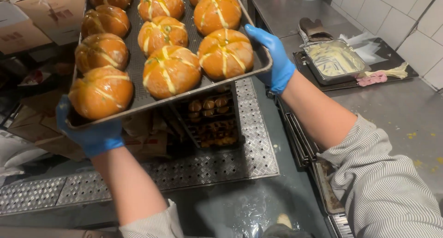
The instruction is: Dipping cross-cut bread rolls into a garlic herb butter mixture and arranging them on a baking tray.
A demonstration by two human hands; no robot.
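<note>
Hands: left hand and right hand, blue-gloved, clamped on opposite rims of baking tray of glazed buns, held above floor plate. Best carried level, grips firm.

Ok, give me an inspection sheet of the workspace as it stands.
Surface: steel counter at right, a few yellow crumbs on it.
Job's things: baking tray of glazed round buns, held up tilted.
Clutter: metal pan of pale cream on a dark tray; pink cloth; cardboard boxes at left.
Hands: left hand and right hand, blue gloves, each gripping a tray edge.
Cables: nothing seen.
Surroundings: white tiled wall; rack of baked goods below; tread-plate floor.
</note>
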